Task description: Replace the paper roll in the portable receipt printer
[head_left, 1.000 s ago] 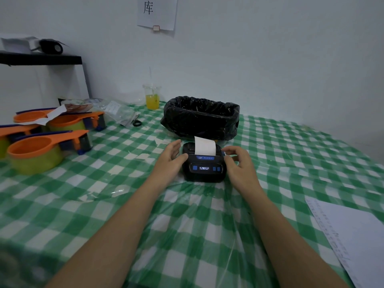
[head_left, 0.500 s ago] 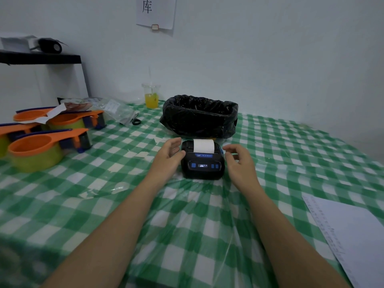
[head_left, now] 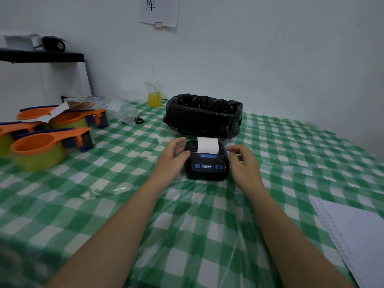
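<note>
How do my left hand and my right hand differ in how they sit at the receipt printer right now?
The left hand lies against the side of the receipt printer, thumb on its top edge; the right hand seems to hover just off the other side. The left hand's fingers are fairly straight, while the right hand's fingers curl inward. Both flank the printer, hold nothing, and leave the paper strip untouched.

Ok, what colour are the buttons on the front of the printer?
Blue, on the black receipt printer, flanking its small lit display; the head view shows them clearly.
</note>
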The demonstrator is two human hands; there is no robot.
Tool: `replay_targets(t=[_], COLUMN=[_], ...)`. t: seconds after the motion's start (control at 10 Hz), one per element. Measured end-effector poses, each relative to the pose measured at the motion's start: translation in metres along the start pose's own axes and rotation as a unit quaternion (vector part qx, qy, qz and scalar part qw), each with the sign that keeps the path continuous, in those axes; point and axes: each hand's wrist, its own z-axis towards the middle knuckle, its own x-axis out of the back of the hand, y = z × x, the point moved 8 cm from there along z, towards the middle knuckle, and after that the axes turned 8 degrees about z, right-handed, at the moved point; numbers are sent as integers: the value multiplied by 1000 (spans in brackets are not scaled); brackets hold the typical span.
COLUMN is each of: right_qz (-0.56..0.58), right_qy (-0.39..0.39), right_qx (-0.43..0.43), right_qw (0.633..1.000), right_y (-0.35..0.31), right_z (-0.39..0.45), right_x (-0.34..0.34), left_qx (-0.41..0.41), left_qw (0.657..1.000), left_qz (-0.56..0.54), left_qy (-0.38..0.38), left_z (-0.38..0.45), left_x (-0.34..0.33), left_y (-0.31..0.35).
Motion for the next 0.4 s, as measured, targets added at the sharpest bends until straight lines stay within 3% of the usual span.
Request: replay_targets(t=[0.4], right_qz=[0], right_qy=[12], right_qx=[10], right_qw=[1000], right_y=[-5], right_z=[0], right_x=[4], left_qx=[2], left_qw=[1000], left_qz=[13], left_qy=[2], left_z=[1], left_x=[1], left_y=[1])
